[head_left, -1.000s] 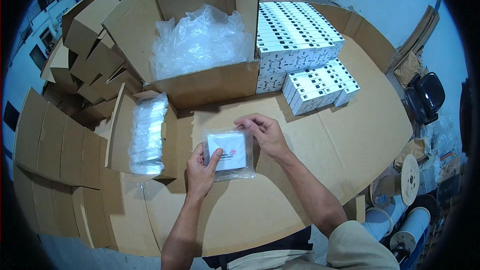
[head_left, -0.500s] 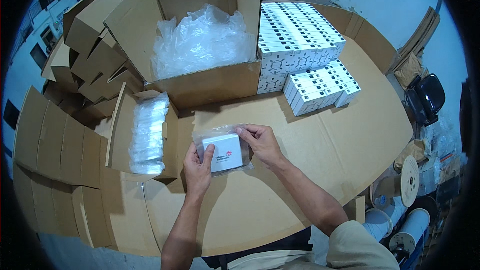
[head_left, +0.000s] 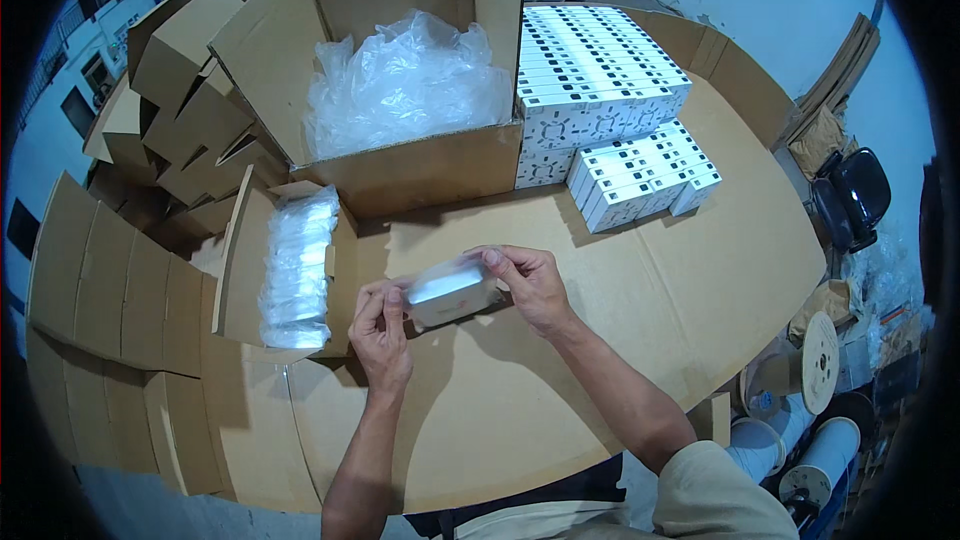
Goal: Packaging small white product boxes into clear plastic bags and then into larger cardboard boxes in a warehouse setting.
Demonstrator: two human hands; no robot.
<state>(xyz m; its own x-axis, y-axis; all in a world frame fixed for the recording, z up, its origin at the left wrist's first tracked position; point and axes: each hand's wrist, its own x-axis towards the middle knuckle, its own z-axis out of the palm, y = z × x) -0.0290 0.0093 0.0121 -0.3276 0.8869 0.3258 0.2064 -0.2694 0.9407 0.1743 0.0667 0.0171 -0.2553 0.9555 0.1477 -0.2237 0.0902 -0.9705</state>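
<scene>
Between my two hands hangs a small white box in a clear plastic bag (head_left: 450, 290), tilted and smeared by motion above the cardboard-covered table (head_left: 600, 340). The fingers of my left hand (head_left: 382, 335) pinch the bag at its left end. At the upper right corner, my right hand (head_left: 530, 285) grips it between thumb and fingers. Just left of my left hand stands an open carton (head_left: 345, 290) with a row of bagged boxes (head_left: 300, 265) packed upright in it.
A large open carton (head_left: 420, 170) full of clear plastic bags (head_left: 405, 85) stands at the back. Right of it are stacked white patterned boxes (head_left: 600, 100) and a lower row (head_left: 640, 175). Brown cartons (head_left: 120, 290) line the left. Cable spools (head_left: 818, 365) and a black chair (head_left: 855, 195) are at right.
The bagged box has been tipped, so its printed face no longer shows clearly. My left hand has shifted slightly left and its thumb has come off the box's face to the bag's end.
</scene>
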